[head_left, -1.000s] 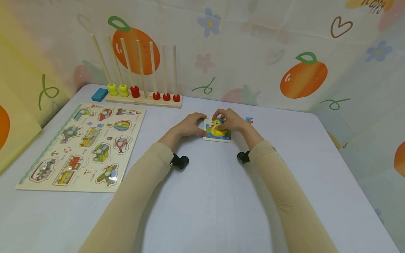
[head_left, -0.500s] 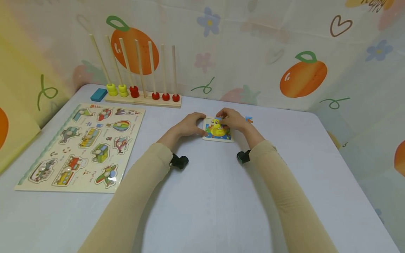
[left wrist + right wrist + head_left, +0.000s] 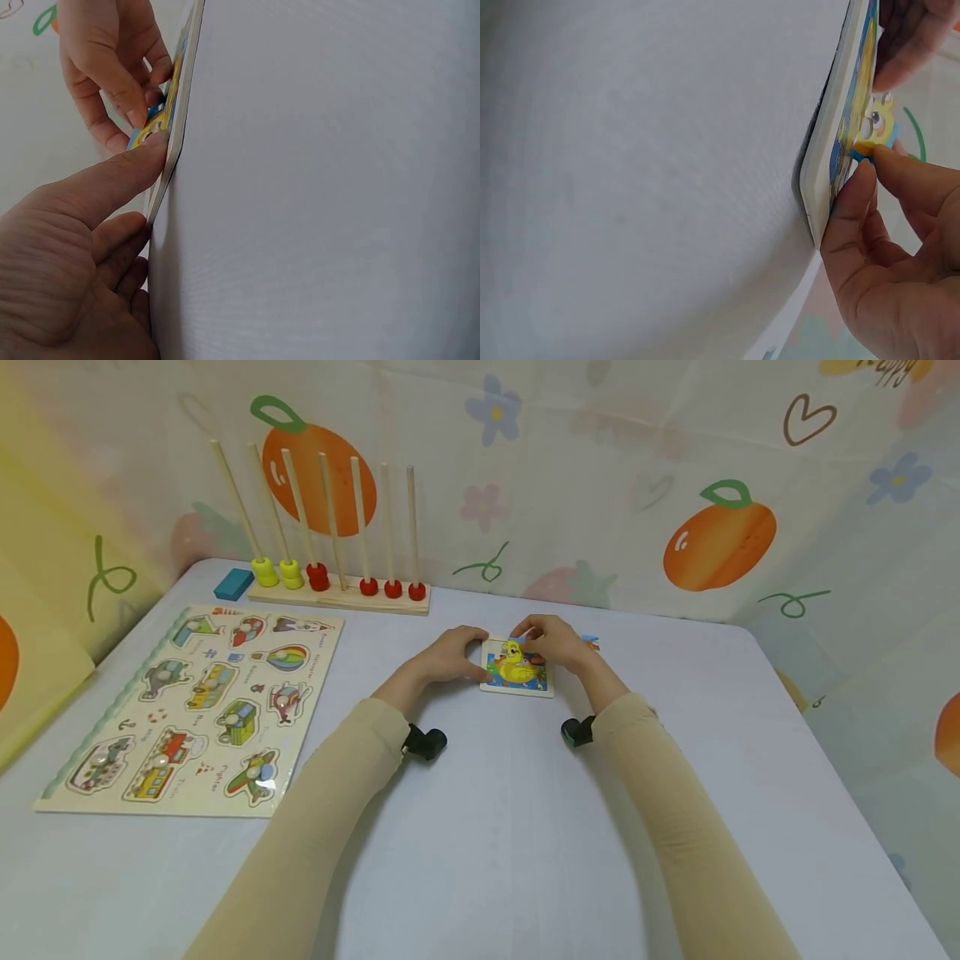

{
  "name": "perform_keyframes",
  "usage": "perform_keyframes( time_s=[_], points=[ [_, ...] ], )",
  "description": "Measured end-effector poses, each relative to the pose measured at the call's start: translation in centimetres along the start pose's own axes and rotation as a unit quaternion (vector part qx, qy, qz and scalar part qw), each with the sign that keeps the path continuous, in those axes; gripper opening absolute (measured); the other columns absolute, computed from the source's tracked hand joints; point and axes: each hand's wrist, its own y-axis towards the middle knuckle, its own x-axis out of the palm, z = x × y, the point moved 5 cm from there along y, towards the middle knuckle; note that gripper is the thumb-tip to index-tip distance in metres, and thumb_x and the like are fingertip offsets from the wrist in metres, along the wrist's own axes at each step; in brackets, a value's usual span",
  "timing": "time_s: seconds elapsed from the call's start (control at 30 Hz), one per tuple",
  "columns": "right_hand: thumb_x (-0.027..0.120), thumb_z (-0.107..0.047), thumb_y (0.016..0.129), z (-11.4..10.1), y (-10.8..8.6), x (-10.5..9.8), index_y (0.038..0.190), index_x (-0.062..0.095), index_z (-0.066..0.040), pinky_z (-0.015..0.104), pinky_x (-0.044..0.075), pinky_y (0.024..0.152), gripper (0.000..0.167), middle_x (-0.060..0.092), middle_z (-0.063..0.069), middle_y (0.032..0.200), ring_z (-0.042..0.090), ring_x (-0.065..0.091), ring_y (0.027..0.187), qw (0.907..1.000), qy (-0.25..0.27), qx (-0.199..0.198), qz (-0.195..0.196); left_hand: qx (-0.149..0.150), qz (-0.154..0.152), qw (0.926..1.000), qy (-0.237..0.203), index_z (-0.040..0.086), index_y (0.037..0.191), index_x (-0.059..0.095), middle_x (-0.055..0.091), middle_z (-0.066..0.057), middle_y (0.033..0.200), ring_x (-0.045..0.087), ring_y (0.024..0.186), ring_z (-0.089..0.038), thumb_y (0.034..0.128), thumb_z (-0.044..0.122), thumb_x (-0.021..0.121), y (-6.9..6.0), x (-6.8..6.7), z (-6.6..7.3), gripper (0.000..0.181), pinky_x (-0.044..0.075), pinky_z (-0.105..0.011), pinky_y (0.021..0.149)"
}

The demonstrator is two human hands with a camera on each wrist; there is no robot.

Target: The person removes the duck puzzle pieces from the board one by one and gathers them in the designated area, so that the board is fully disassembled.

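Observation:
A small duck jigsaw puzzle in a pale frame lies flat on the table between both hands. My left hand holds its left side, with the thumb on the near left corner and the fingers along the edge. In the right wrist view, a puzzle piece with the duck's face stands tilted up from the board. My right hand pinches this piece between thumb and fingers, over the board's far right part. That hand hides the board's upper right corner in the head view.
Another colourful piece lies partly behind the right hand. A large vehicle peg puzzle lies at the left. Behind it stand a wooden bead counter with upright rods and a blue block. A patterned curtain hangs behind the table.
My right hand has shifted slightly right with the piece, and more of the duck's face shows than a second ago. The left hand keeps its place on the board's edge.

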Motion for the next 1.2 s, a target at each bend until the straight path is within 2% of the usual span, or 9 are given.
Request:
perform_keyframes(
  time_s=[0.37, 0.5, 0.6, 0.83, 1.1, 1.2],
  points=[
    [0.052, -0.011, 0.101, 0.4, 0.3, -0.2, 0.125, 0.06, -0.005, 0.016, 0.052, 0.072, 0.026, 0.05, 0.007, 0.105, 0.019, 0.052, 0.092, 0.9986, 0.051, 0.012, -0.009, -0.005, -0.002, 1.0, -0.004, 0.003, 0.149, 0.039, 0.037, -0.014, 0.159, 0.027, 0.152, -0.031, 0.0817, 0.025, 0.076, -0.1, -0.1, 0.1, 0.079, 0.02, -0.047, 0.128],
    [0.053, -0.012, 0.101, 0.2, 0.1, -0.6, 0.127, 0.059, -0.004, 0.024, 0.057, 0.083, 0.028, 0.055, 0.009, 0.111, 0.02, 0.053, 0.099, 0.9971, 0.075, 0.009, -0.004, -0.003, -0.003, 1.0, -0.002, 0.003, 0.149, 0.039, 0.036, -0.014, 0.159, 0.026, 0.152, -0.031, 0.0822, 0.025, 0.076, -0.1, -0.1, 0.1, 0.079, 0.02, -0.046, 0.128],
    [0.052, -0.012, 0.101, 0.2, 0.0, -1.0, 0.129, 0.058, -0.002, 0.025, 0.058, 0.086, 0.03, 0.058, 0.01, 0.114, 0.019, 0.056, 0.097, 0.9949, 0.1, 0.008, 0.0, -0.001, -0.004, 1.0, -0.002, 0.003, 0.148, 0.039, 0.036, -0.015, 0.159, 0.026, 0.152, -0.031, 0.0825, 0.025, 0.075, -0.1, -0.1, 0.1, 0.078, 0.019, -0.046, 0.128],
    [0.05, -0.009, 0.102, 0.6, -0.3, -2.5, 0.133, 0.053, 0.001, 0.018, 0.058, 0.075, 0.033, 0.058, 0.007, 0.108, 0.012, 0.063, 0.082, 0.9882, 0.152, 0.001, 0.017, -0.003, -0.001, 1.0, 0.0, 0.003, 0.148, 0.04, 0.036, -0.014, 0.159, 0.026, 0.152, -0.031, 0.0823, 0.024, 0.076, -0.1, 0.0, 0.2, 0.078, 0.02, -0.045, 0.128],
    [0.055, -0.005, 0.098, 1.9, -0.8, -4.8, 0.133, 0.053, -0.002, 0.014, 0.056, 0.073, 0.035, 0.049, 0.004, 0.104, 0.016, 0.062, 0.091, 0.9837, 0.168, 0.009, 0.064, -0.006, 0.0, 1.0, -0.003, 0.003, 0.149, 0.04, 0.036, -0.014, 0.159, 0.026, 0.152, -0.031, 0.0823, 0.024, 0.076, -0.1, 0.0, 0.1, 0.078, 0.02, -0.046, 0.128],
    [0.058, -0.004, 0.097, 2.4, -1.2, -5.7, 0.134, 0.053, -0.004, 0.013, 0.052, 0.064, 0.038, 0.047, 0.003, 0.103, 0.015, 0.064, 0.089, 0.9832, 0.162, 0.013, 0.083, -0.007, 0.0, 1.0, 0.0, 0.004, 0.149, 0.04, 0.036, -0.014, 0.159, 0.026, 0.152, -0.03, 0.0825, 0.023, 0.076, -0.1, 0.0, 0.2, 0.078, 0.02, -0.045, 0.128]
  ],
)
